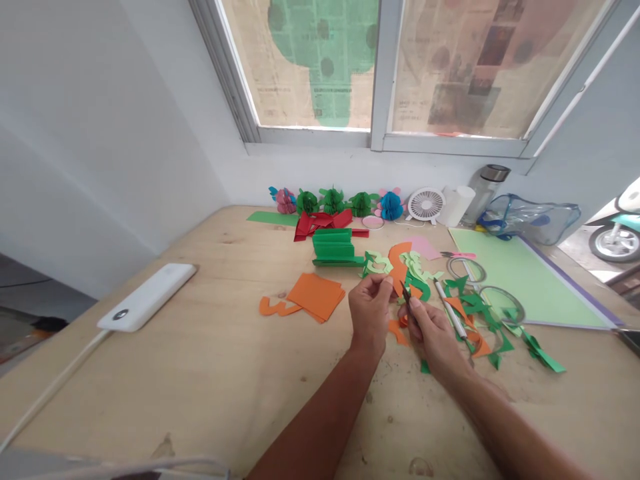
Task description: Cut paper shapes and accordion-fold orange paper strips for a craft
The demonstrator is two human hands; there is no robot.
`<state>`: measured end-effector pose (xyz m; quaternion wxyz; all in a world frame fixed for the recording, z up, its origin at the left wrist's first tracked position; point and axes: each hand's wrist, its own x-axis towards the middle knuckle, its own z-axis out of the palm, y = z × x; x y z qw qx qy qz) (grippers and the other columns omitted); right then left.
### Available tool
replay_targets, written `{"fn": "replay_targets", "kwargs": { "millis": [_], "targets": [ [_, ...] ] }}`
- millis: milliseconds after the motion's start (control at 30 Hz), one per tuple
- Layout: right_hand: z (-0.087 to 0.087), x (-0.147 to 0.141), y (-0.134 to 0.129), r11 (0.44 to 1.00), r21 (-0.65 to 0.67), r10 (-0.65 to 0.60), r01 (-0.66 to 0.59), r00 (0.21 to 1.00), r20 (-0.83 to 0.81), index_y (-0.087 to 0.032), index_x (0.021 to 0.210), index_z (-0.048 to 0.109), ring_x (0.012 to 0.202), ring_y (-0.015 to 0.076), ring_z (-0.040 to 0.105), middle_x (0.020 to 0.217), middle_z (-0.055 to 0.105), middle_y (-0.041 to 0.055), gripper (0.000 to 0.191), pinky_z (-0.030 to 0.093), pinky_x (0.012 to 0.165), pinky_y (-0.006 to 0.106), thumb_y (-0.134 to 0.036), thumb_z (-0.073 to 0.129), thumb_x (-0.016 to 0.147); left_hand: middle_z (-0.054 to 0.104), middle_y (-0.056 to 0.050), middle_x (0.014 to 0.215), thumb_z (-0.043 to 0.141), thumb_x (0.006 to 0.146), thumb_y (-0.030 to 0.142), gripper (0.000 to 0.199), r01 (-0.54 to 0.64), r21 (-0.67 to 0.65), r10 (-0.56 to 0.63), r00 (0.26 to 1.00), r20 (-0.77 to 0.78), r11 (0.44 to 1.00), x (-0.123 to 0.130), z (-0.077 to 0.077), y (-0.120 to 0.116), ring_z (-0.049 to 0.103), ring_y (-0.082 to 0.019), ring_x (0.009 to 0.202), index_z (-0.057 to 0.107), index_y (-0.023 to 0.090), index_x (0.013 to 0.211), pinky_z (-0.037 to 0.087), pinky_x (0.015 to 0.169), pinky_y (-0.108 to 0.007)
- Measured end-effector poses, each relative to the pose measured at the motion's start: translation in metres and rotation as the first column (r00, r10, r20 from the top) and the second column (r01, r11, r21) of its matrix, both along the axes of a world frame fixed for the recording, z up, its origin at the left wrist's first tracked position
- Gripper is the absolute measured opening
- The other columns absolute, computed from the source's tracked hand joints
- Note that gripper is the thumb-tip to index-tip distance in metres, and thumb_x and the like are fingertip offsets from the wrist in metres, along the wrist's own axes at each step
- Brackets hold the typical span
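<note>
And it's orange on the curved paper, orange again on the paper squares, with dark scissors against them! Bright green for the folded paper, red on the strips behind, pale green on the curly cutouts. Here's a blue paper ball with pink trim, three green ones, a white fan, and a light-green board edged in purple! Brown knots dot the pale wood tabletop; dark spots pattern the window's green shape.
</note>
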<state>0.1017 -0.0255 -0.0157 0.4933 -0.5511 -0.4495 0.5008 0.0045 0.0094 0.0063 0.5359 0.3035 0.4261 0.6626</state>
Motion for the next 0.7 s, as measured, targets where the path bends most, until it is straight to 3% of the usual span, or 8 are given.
{"fn": "replay_targets", "kwargs": {
  "millis": [700],
  "targets": [
    [-0.0003, 0.0005, 0.0012, 1.000, 0.015, 0.011, -0.011, 1.000, -0.010, -0.018, 0.068, 0.056, 0.037, 0.0062, 0.021, 0.040, 0.028, -0.0097, 0.054, 0.015, 0.037, 0.022, -0.072, 0.052, 0.075, 0.057, 0.003, 0.053, 0.071, 0.065, 0.035, 0.022, 0.020, 0.001, -0.020, 1.000, -0.007, 1.000, -0.0007, -0.0024, 0.0015, 0.051, -0.008, 0.049, 0.062, 0.015, 0.062, 0.046, 0.055, -0.021]
  ]
}}
